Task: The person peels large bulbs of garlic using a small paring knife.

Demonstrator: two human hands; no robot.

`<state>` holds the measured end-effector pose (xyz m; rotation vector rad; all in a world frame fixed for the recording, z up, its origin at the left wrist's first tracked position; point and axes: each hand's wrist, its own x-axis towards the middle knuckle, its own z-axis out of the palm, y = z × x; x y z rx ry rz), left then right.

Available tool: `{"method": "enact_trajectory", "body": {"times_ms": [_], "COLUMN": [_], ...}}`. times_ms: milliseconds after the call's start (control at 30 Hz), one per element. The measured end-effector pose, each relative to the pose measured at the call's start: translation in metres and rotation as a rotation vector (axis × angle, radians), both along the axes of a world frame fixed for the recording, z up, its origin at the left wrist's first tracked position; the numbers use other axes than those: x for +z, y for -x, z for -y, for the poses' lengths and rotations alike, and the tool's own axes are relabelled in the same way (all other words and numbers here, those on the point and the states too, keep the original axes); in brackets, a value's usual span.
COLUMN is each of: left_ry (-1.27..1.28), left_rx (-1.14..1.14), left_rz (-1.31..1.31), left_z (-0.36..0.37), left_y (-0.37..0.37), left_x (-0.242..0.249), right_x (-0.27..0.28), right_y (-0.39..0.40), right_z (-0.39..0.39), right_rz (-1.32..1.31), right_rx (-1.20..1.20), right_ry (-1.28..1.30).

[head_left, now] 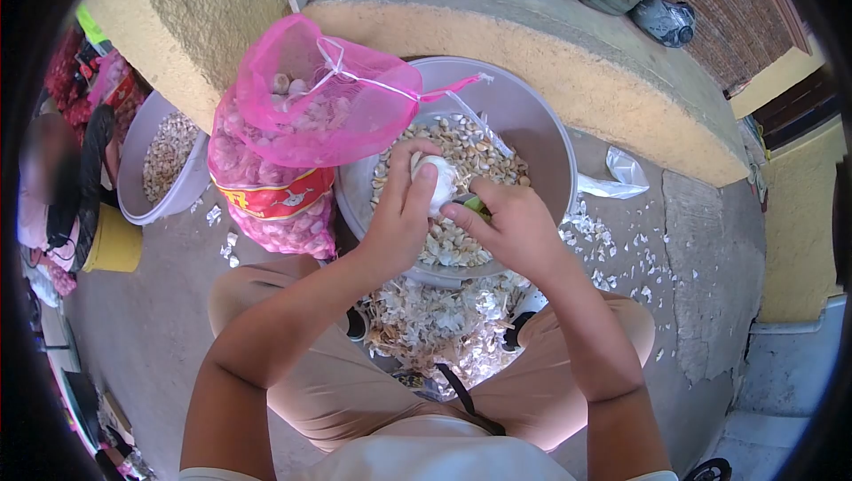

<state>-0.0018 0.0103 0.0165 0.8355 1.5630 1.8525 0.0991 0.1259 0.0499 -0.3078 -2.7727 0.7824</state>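
Note:
A white garlic bulb (436, 181) is held in my left hand (401, 210), whose fingers wrap round its far side. Close on its right, my right hand (516, 225) is closed on a small tool with a green handle (477, 204); its tip is hidden at the bulb. Both hands are over a large grey tub (552, 139) with loose garlic cloves (448, 246) inside. A pink mesh bag (275, 148) full of garlic bulbs stands against the tub's left side, its open top hanging over the rim.
Papery peelings (444, 321) lie between my legs, with more scraps on the floor at right. A second tub (133, 175) of cloves, a yellow bucket (115, 241) and a seated person are at left. A low ledge (532, 46) runs behind, with bags on it.

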Motion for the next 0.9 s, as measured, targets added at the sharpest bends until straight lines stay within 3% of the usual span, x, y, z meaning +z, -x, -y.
{"method": "enact_trajectory", "body": {"times_ms": [167, 367, 567, 667, 767, 900], "left_ry": [0.01, -0.04, 0.042, 0.031, -0.056, -0.065], "left_rx": [-0.009, 0.13, 0.008, 0.011, -0.031, -0.046], "left_rz": [0.081, 0.05, 0.426, 0.538, 0.579, 0.502], "left_z": [0.0, -0.009, 0.001, 0.002, 0.004, 0.004], "left_y": [-0.002, 0.01, -0.002, 0.002, 0.004, 0.002], "left_x": [0.001, -0.017, -0.009, -0.014, -0.008, -0.005], "right_x": [-0.004, -0.013, -0.015, -0.009, 0.009, 0.018], "right_y": [0.002, 0.002, 0.001, 0.0, -0.003, -0.002], "right_z": [-0.001, 0.018, 0.026, 0.02, 0.011, 0.007], "right_rz": [-0.005, 0.028, 0.259, 0.292, 0.224, 0.096], "right_rx": [0.028, 0.139, 0.185, 0.234, 0.197, -0.017], "right_ry": [-0.011, -0.211, -0.153, -0.066, 0.262, 0.45]}}
